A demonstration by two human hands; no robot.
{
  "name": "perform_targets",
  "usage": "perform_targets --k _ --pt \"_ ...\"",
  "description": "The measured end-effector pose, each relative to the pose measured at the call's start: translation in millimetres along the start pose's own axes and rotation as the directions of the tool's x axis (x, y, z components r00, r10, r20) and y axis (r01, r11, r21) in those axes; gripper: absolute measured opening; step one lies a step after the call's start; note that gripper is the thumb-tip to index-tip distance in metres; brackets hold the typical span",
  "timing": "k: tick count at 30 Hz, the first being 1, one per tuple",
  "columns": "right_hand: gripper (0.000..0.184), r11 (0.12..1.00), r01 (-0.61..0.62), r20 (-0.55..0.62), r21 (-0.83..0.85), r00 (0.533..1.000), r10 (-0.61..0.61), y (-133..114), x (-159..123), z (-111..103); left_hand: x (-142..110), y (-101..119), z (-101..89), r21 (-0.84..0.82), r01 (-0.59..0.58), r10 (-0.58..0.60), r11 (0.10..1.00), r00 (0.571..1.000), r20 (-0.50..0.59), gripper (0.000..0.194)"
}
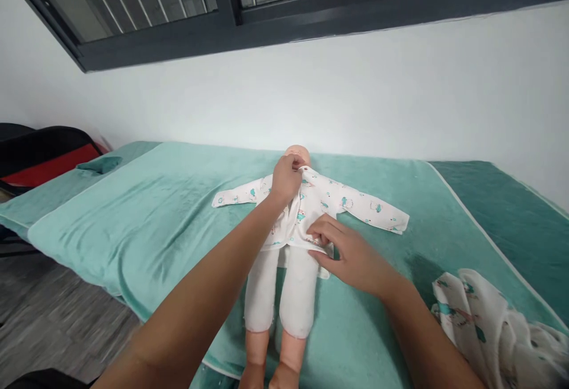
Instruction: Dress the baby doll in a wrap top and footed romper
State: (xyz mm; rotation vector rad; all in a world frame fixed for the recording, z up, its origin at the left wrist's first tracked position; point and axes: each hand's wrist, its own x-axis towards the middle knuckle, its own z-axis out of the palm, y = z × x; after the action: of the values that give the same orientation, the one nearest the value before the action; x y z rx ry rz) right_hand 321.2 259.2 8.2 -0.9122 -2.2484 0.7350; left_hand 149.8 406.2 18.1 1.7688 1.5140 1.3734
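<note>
A baby doll (284,294) lies on its back on a teal towel-covered bed (155,217), head toward the wall. It wears a white printed shirt (351,202) with both sleeves spread out sideways; its legs are white cloth with bare feet. My left hand (285,177) is closed, pinching the shirt's collar at the doll's neck. My right hand (349,252) pinches the shirt's lower hem at the doll's waist, fingers curled on the fabric.
A crumpled white printed garment (484,324) lies at the bed's near right. A darker teal mat (511,217) sits to the right. A black and red chair (44,158) stands at the left, a white wall and dark window frame (284,15) behind.
</note>
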Motion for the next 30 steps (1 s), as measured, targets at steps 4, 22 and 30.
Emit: perform_targets --k 4,22,30 --pt "0.012 0.986 -0.064 0.122 0.153 0.991 0.045 -3 -7 -4 -2 -3 2.0 0.033 -0.126 0.126 0.992 0.992 -0.003 0.03" --pt "0.067 0.37 -0.912 -0.717 -0.176 0.377 0.586 99 -42 -47 -68 3 -41.8 -0.234 -0.106 0.146 0.966 0.976 0.16 0.046" --pt "0.046 0.591 -0.803 -0.793 0.079 0.308 0.525 113 -32 -48 -117 -5 -54.8 -0.102 -0.213 0.224 0.972 0.968 0.11 0.027"
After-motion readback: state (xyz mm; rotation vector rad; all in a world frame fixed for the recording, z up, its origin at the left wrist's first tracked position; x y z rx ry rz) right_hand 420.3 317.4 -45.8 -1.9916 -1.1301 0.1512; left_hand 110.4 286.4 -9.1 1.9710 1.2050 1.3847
